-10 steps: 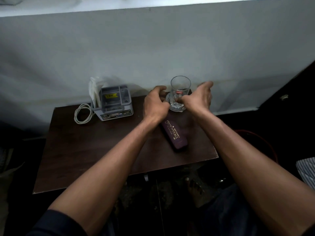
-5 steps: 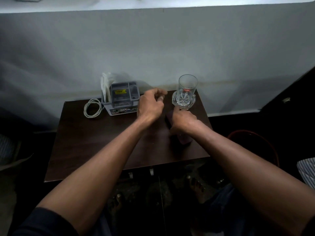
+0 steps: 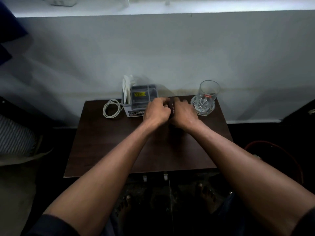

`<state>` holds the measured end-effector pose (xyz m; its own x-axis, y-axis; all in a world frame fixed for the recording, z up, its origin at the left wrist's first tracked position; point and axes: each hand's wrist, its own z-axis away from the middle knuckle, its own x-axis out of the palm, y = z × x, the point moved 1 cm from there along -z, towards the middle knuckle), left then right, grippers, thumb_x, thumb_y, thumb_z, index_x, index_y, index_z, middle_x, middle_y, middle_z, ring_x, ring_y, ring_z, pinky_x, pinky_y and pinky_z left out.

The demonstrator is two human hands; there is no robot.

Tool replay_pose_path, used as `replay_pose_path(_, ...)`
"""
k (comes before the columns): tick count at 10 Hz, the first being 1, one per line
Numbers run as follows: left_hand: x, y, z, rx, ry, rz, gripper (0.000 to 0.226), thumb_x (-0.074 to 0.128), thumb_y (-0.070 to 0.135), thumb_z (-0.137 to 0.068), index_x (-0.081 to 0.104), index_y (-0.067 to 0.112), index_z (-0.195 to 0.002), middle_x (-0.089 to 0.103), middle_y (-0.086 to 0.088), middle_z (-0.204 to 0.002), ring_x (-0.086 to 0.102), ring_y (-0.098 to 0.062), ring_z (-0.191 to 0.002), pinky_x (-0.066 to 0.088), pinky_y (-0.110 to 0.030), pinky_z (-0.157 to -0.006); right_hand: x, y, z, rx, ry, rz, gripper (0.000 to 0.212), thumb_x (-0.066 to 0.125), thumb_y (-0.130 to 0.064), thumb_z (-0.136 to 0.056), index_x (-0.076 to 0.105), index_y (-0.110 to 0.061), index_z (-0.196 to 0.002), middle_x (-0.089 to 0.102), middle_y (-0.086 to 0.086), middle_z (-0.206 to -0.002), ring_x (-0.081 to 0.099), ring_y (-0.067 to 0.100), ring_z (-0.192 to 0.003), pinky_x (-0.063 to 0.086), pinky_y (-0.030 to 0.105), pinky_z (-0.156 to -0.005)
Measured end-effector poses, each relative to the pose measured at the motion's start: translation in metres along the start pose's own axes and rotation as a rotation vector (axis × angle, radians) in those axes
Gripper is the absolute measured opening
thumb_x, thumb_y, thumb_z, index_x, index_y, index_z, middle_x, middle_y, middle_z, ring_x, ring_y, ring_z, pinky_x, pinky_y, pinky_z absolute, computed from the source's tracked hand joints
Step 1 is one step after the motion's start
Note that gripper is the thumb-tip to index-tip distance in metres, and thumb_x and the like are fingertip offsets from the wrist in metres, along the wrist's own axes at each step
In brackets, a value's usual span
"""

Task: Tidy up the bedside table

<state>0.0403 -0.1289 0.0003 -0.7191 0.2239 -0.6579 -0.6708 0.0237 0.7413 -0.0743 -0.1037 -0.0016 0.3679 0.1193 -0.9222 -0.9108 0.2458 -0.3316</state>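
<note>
Both hands, left hand (image 3: 156, 110) and right hand (image 3: 183, 112), clasp a dark box (image 3: 171, 109) between curled fingers at the bench's (image 3: 119, 150) twelve o'clock edge; a glass (image 3: 205, 97) stands at two o'clock.

A striped cushion (image 3: 15, 135) lies left; red hoop (image 3: 272, 147) right.

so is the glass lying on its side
No, the glass stands upright at the table's back right corner, its open mouth up, clear of the right hand.
</note>
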Motion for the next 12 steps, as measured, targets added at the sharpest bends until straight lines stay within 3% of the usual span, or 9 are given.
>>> replay_pose_path(1,0.0,0.0,-0.002,0.025,0.015,0.009,0.042,0.054,0.011,-0.099,0.073,0.027,-0.134,0.077,0.001,-0.129,0.069,-0.021,-0.123,0.053,-0.03,-0.102,-0.001,0.003,-0.006,0.004,0.03,-0.069,0.059,0.067,-0.043,-0.095,0.049,-0.012,-0.143,0.061,0.025,-0.129,0.064,0.047,-0.117,0.049,0.042,-0.085)
replay_pose_path(3,-0.003,0.0,-0.001,0.048,0.017,0.05,0.04,0.06,0.015,-0.095,0.075,0.027,-0.131,0.078,0.006,-0.126,0.072,-0.015,-0.119,0.056,-0.034,-0.107,-0.007,-0.004,-0.004,0.019,0.054,-0.027,0.055,0.063,-0.041,-0.099,0.05,-0.013,-0.144,0.061,0.022,-0.133,0.064,0.045,-0.121,0.053,0.047,-0.093)
replay_pose_path(4,-0.007,0.009,0.003,0.077,0.033,0.049,0.041,0.06,0.021,-0.089,0.077,0.025,-0.127,0.08,0.007,-0.121,0.073,-0.015,-0.117,0.058,-0.036,-0.104,-0.02,-0.008,0.002,0.021,0.103,0.072,0.047,0.061,-0.035,-0.1,0.056,-0.005,-0.136,0.064,0.022,-0.131,0.067,0.045,-0.12,0.055,0.047,-0.092)
replay_pose_path(6,-0.02,0.022,0.024,0.103,0.058,0.014,0.04,0.061,0.023,-0.09,0.077,0.024,-0.126,0.08,0.005,-0.123,0.073,-0.016,-0.118,0.057,-0.037,-0.105,-0.043,-0.014,0.025,-0.056,0.071,0.104,0.039,0.068,-0.026,-0.09,0.068,-0.011,-0.127,0.07,0.019,-0.122,0.069,0.044,-0.114,0.053,0.044,-0.085)
replay_pose_path(8,-0.021,0.008,0.05,0.207,0.236,-0.097,0.029,0.062,0.024,-0.096,0.077,0.03,-0.12,0.08,0.009,-0.116,0.076,-0.016,-0.104,0.062,-0.036,-0.089,-0.025,-0.011,0.04,-0.099,0.225,-0.03,0.041,0.061,-0.038,-0.093,0.068,-0.016,-0.127,0.073,0.017,-0.116,0.07,0.042,-0.108,0.054,0.043,-0.082)
replay_pose_path(9,-0.02,-0.005,0.052,0.279,0.313,-0.12,0.025,0.062,0.026,-0.096,0.079,0.029,-0.115,0.079,0.008,-0.113,0.075,-0.016,-0.1,0.062,-0.038,-0.083,-0.01,-0.007,0.035,-0.113,0.319,-0.083,0.036,0.067,-0.035,-0.091,0.07,-0.014,-0.12,0.072,0.015,-0.115,0.07,0.039,-0.107,0.055,0.043,-0.084)
replay_pose_path(11,-0.025,-0.021,0.025,0.184,0.333,-0.044,0.019,0.065,0.025,-0.096,0.081,0.029,-0.105,0.081,0.013,-0.1,0.074,-0.008,-0.088,0.059,-0.026,-0.076,0.009,-0.005,-0.01,-0.111,0.377,-0.077,0.022,0.067,-0.036,-0.088,0.075,-0.015,-0.09,0.076,0.009,-0.095,0.071,0.035,-0.094,0.054,0.039,-0.074)
replay_pose_path(12,-0.026,-0.022,0.009,0.173,0.321,0.056,0.018,0.067,0.022,-0.097,0.081,0.027,-0.105,0.08,0.014,-0.097,0.07,0.0,-0.081,0.053,-0.014,-0.073,0.012,-0.004,-0.028,-0.121,0.403,-0.153,0.021,0.068,-0.036,-0.088,0.074,-0.017,-0.085,0.076,0.006,-0.091,0.07,0.031,-0.087,0.049,0.035,-0.07)
